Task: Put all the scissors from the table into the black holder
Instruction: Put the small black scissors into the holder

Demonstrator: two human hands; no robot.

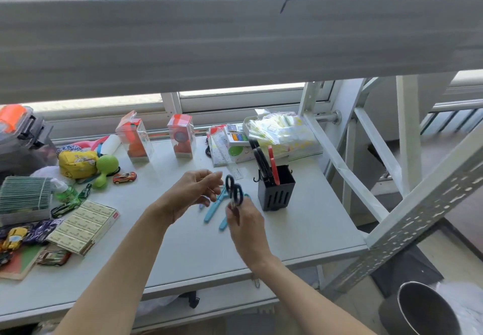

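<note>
My right hand [244, 219] grips a pair of black-handled scissors [234, 190] by the blades, handles pointing up, above the table's middle. My left hand [194, 191] hovers just left of those handles with its fingers apart, holding nothing. Beneath the hands, two pairs of light blue scissors [214, 205] lie on the white table [183, 251]. The black holder [276, 191] stands upright to the right of my hands. Black-handled scissors [261, 161] and red-handled scissors [273, 166] stick out of the holder.
A toy car [125, 178], green toy [104, 169], yellow pouch [77, 163], boxed items [181, 136] and a flat box [86, 226] crowd the left and back. A clear ruler [236, 171] lies behind my hands. A grey shelf beam [235, 39] hangs overhead; rack struts [366, 175] rise at right.
</note>
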